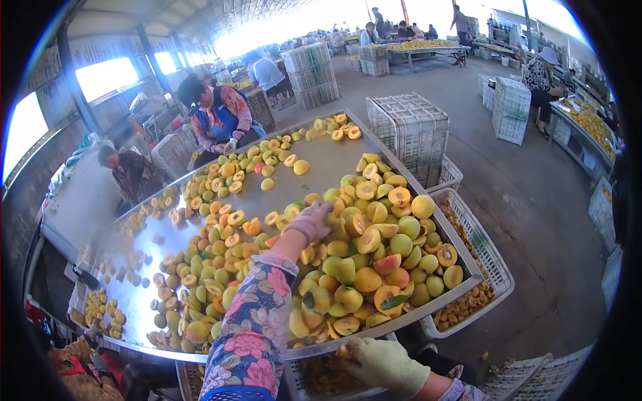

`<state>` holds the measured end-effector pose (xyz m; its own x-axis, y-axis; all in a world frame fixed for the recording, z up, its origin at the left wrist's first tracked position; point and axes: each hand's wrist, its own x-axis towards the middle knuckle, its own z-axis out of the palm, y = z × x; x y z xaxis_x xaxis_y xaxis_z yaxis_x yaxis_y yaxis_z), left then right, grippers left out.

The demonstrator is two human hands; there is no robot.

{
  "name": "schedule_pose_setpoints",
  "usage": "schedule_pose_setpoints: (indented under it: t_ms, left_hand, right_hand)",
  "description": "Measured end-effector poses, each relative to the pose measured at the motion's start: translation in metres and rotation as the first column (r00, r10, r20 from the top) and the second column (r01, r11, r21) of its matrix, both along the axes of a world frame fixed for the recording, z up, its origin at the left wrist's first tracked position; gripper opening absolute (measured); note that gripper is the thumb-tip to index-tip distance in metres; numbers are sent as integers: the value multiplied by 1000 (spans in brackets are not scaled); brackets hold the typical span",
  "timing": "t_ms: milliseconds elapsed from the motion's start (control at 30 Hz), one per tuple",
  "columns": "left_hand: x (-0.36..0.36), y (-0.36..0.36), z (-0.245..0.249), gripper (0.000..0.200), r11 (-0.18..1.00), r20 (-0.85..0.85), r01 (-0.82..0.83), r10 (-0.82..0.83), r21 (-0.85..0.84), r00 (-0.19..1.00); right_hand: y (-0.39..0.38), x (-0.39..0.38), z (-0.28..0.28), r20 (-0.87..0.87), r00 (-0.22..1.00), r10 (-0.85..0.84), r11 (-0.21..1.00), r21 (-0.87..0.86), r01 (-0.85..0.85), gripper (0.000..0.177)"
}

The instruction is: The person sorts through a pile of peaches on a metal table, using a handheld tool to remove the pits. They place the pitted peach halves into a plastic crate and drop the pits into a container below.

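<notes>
Halved yellow peaches (368, 240) with greenish to red skins lie heaped on a metal table (287, 184). My left hand (313, 222), in a pinkish glove below a floral sleeve, reaches across the table and rests on the heap. Its fingertips are partly lost among the fruit, so their grip does not show. Low at the near edge is my right hand (384, 366) in a pale yellow-green glove, its fingers closed together. Something brownish shows at those fingertips, too small to name. Beneath that hand stands a crate (297, 384) with brown bits inside.
A white crate (505, 284) of orange-brown pieces stands beside the table's right edge, with stacked crates (408, 137) behind it. Across the table sits a person in a blue vest (227, 120); another person (137, 174) is at the left. More workers and fruit tables (428, 47) fill the background.
</notes>
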<state>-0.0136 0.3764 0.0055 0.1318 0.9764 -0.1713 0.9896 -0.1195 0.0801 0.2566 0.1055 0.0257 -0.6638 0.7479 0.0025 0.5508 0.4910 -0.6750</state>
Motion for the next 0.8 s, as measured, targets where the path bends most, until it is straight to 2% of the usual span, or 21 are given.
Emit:
schedule_pose_setpoints:
  t_ms: [67, 100, 133, 167, 200, 233, 267, 300, 333, 400, 433, 467, 533, 600, 667, 700, 733, 800]
  left_hand:
    - [-10, -28, 12, 78, 971, 355, -25, -63, 238, 933]
    - [-7, -52, 26, 77, 936, 447, 14, -181, 351, 876]
    - [-5, -75, 33, 77, 935, 445, 10, -178, 356, 878]
    - [-5, -101, 34, 75, 974, 748, 19, -184, 224, 638]
    - [-4, -129, 35, 74, 992, 944, 79, -119, 100, 307]
    - [0, -158, 37, 72, 991, 963, 87, -117, 98, 242]
    - [6, -187, 37, 70, 991, 978, 96, -112, 96, 175]
    - [11, -213, 36, 74, 991, 989, 87, -111, 103, 93]
    - [17, -236, 32, 76, 983, 979, 73, -174, 167, 105]
    - [32, -279, 30, 77, 991, 990, 5, -132, 133, -58]
    - [33, -291, 19, 81, 977, 975, 9, -213, 214, -63]
    - [34, -300, 13, 81, 978, 975, 7, -209, 210, -73]
    - [35, -315, 6, 86, 952, 947, -87, -279, 294, 157]
    - [27, -324, 5, 87, 958, 956, -82, -263, 275, 134]
    - [10, -330, 7, 84, 993, 998, 104, -52, 57, -47]
    - [3, -330, 11, 81, 975, 967, 214, 104, -54, -232]
    - [-4, -330, 6, 81, 977, 964, 210, 98, -45, -247]
    - [-18, -325, -12, 73, 948, 926, 187, 298, -257, -234]
  right_hand:
    - [-1, 1, -2, -9, 1000, -20, 999, 36, 21, 32]
    - [3, 1, -4, -84, 993, -81, 997, -27, 79, 31]
    - [7, 1, -1, -152, 978, -143, 987, -94, 129, 30]
    - [9, 2, 8, -104, 976, -191, 958, -238, 162, 31]
    - [11, -4, -1, -319, 885, -339, 822, -558, 114, 34]
    - [14, -9, -3, -395, 796, -459, 650, -760, -3, 36]
    - [17, -13, 8, -412, 692, -593, 436, -886, -155, 37]
    - [14, -16, 17, -429, 660, -617, 427, -887, -177, 37]
    - [10, -20, 26, -445, 626, -640, 422, -885, -197, 37]
    - [-3, -28, 34, -465, 603, -649, 413, -880, -235, 34]
    - [-7, -35, 27, -479, 573, -665, 420, -874, -243, 33]
    - [-12, -41, 23, -494, 543, -679, 431, -867, -251, 31]
    - [-25, -51, 23, -455, 540, -708, 416, -887, -200, 26]
    - [-30, -55, 16, -485, 531, -694, 448, -869, -208, 21]
    - [-31, -58, 15, -488, 547, -680, 487, -858, -161, 18]
    - [-31, -60, 15, -492, 556, -670, 517, -847, -126, 16]
    - [-30, -61, 15, -487, 567, -665, 521, -846, -116, 16]
    - [-29, -67, 16, -456, 666, -591, 583, -812, -38, 17]
